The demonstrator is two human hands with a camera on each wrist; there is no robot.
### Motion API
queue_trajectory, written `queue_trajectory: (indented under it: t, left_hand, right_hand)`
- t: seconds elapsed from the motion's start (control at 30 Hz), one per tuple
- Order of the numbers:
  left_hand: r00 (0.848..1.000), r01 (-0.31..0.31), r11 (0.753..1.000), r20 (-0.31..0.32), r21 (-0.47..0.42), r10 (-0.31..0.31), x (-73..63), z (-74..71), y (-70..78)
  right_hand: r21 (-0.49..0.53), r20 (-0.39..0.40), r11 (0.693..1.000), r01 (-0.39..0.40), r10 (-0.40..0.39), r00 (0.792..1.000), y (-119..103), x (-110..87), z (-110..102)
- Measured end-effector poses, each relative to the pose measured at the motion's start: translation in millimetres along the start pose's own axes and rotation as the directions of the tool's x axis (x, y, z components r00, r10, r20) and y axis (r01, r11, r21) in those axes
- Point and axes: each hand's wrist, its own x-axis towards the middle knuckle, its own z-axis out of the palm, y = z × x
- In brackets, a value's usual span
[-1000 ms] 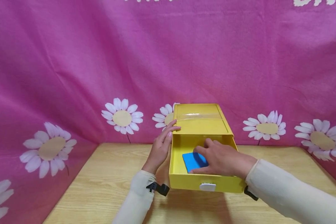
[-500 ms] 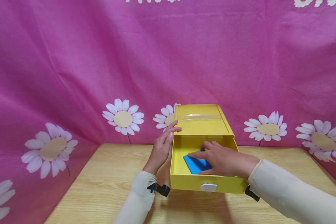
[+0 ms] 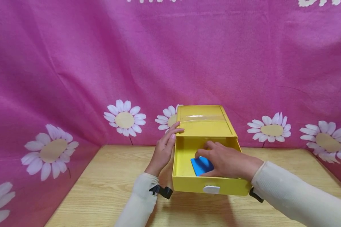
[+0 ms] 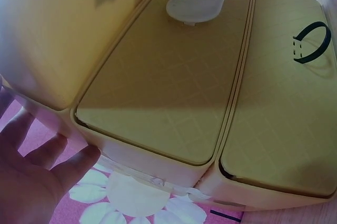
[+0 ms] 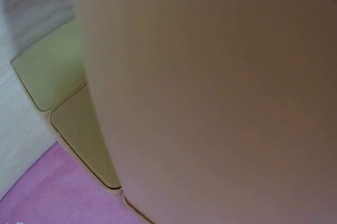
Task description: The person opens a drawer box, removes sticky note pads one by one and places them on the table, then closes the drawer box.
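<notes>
A yellow drawer unit [image 3: 204,121] stands on the table with its top drawer [image 3: 184,183] pulled out. Inside the drawer lies a flat blue square [image 3: 201,166], partly covered by my right hand [image 3: 225,162]. The index finger of that hand curls onto the square's far edge, and its thumb is at the near edge. My left hand [image 3: 162,151] rests against the unit's left side, fingertips on the top edge. In the left wrist view, its fingers [image 4: 76,169] lie fairly straight along the unit. The right wrist view is mostly blocked by a close, blurred surface.
Below the pulled-out drawer, the left wrist view shows a drawer front with a white handle [image 4: 195,6] and another with a black loop handle [image 4: 315,42]. Clear tape [image 3: 201,118] crosses the unit's top. A pink flowered cloth [image 3: 170,56] hangs behind the wooden table [image 3: 102,189].
The blue square has slid slightly right in the drawer. My right index finger stretched out over it, then curled back. The left hand stays in place.
</notes>
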Motion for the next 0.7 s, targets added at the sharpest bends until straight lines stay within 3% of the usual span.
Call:
queue_trajectory:
  t: [0.27, 0.7]
  left_hand:
    - [1.000, -0.005, 1.000, -0.001, 0.003, 0.005, 0.9, 0.1, 0.0]
    - [1.000, 0.001, 1.000, 0.008, 0.006, -0.001, 0.1, -0.6, -0.4]
  right_hand:
    - [0.042, 0.031, 0.999, -0.010, 0.009, 0.999, 3, -3.5, -7]
    - [0.092, 0.117, 0.991, 0.092, -0.102, 0.988, 11, -6.5, -6]
